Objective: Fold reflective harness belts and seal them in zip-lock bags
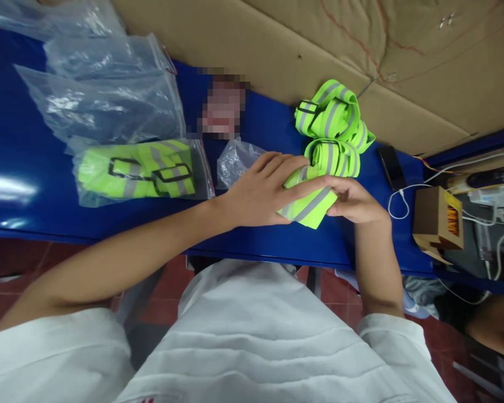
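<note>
Between my two hands is a folded neon-yellow reflective strap (pixel 313 206) with a grey stripe. My left hand (pixel 262 190) lies over its left side, closed on it. At its right end my right hand (pixel 353 198) grips the edge, thumb below and fingers on top. Just beyond my hands lie more rolled reflective straps (pixel 331 120), one with a black buckle. A small clear plastic bag (pixel 237 162) sits behind my left hand. To the left, a zip bag (pixel 138 170) contains a folded strap with black buckles.
Several empty clear zip bags (pixel 113 103) overlap on the blue table (pixel 17 151). A blurred-out item (pixel 222 109) lies near the cardboard (pixel 269 56) at the back. On the right are a black phone (pixel 391 167), a white cable (pixel 399 204) and a small cardboard box (pixel 434 215).
</note>
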Demonstrator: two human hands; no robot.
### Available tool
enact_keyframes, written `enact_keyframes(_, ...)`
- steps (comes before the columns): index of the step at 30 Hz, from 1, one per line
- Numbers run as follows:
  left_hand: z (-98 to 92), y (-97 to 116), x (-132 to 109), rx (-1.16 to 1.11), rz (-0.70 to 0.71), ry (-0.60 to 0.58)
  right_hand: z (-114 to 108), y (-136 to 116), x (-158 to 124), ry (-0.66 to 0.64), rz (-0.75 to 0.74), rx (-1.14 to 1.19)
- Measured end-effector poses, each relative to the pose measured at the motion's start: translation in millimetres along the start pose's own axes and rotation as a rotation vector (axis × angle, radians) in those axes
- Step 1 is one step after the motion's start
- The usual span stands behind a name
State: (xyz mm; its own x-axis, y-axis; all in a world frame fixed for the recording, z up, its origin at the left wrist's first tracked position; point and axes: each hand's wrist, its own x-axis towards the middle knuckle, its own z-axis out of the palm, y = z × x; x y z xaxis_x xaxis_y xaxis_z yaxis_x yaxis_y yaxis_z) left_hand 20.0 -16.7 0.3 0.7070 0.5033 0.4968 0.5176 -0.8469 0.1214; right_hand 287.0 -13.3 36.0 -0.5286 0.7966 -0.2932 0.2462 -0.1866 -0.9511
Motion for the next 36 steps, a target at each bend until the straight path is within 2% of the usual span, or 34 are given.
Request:
enact_keyframes(4, -1.0, -3, -1, 0.004, 0.003, 0.044, 12, -1, 5, 0.143, -0.065, -0.075)
enact_keyframes(9, -0.3, -6, -2, 0.012, -0.027, 0.033, 25, -1, 10, 0.259, -0.184, -0.14)
enact_keyframes(15, -2.4, -11, 0, 0.01, -0.069, 0.05, 33, 4, 11, 0.448, -0.317, -0.38)
enact_keyframes(17, -0.6, -13, 0, 0.013, -0.069, 0.064, 34, 2, 13, 0.444, -0.354, -0.381)
enact_keyframes(20, 5.5, -14, -2, -0.005, -0.057, 0.069, 33, 3, 20, 0.342, -0.351, -0.336)
enact_keyframes(26, 20.8, -13, -5, 0.013, 0.044, 0.113, 32, 26, 35, 0.166, -0.441, -0.266)
enact_keyframes(33, 22.4, -12, -5, 0.015, 0.046, 0.132, 38, 29, 38, 0.218, -0.504, -0.244)
enact_keyframes(36, 22.1, -10, -5, 0.001, 0.042, 0.127, 38, 28, 38, 0.229, -0.485, -0.231)
